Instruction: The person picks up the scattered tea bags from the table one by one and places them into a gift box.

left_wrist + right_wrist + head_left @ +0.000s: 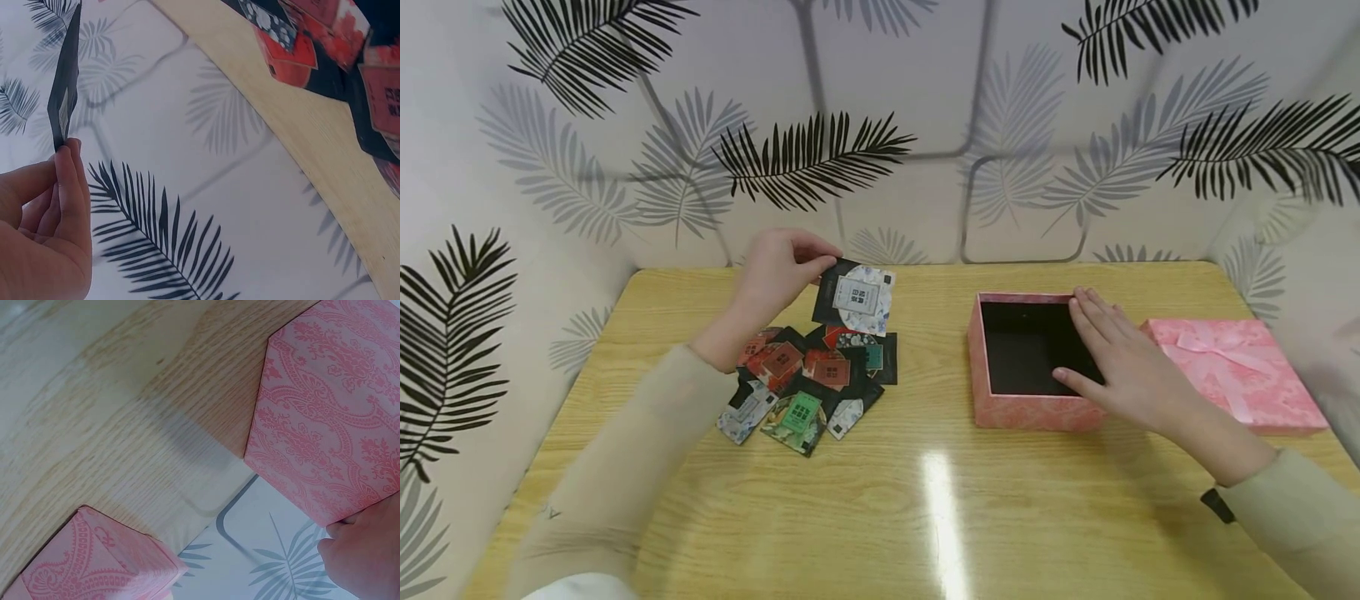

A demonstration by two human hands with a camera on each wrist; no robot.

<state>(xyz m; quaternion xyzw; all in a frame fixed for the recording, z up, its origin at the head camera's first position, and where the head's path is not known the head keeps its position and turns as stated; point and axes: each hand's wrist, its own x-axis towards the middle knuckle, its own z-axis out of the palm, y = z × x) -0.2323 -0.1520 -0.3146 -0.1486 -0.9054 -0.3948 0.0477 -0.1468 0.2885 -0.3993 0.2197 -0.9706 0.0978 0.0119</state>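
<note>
My left hand (786,271) pinches a flat black sachet (857,296) with a white floral panel by its upper corner. In the left wrist view the sachet (67,81) appears edge-on, between thumb and fingers. Below it, a loose pile of similar sachets (801,412) in red, green, white and black lies overlapping on the table. An uncovered pink box (1037,412) with a black inside stands to the right. My right hand (1123,358) rests on its right rim, fingers extended and thumb over the opening. The patterned box wall (325,419) fills the upper right of the right wrist view.
The pink lid (1277,379), with a ribbon bow, lies on the wooden table (820,525) to the right of the box. A leaf-patterned covering (925,200) rises behind the table's back edge. A small black object (1217,505) shows beside the right sleeve.
</note>
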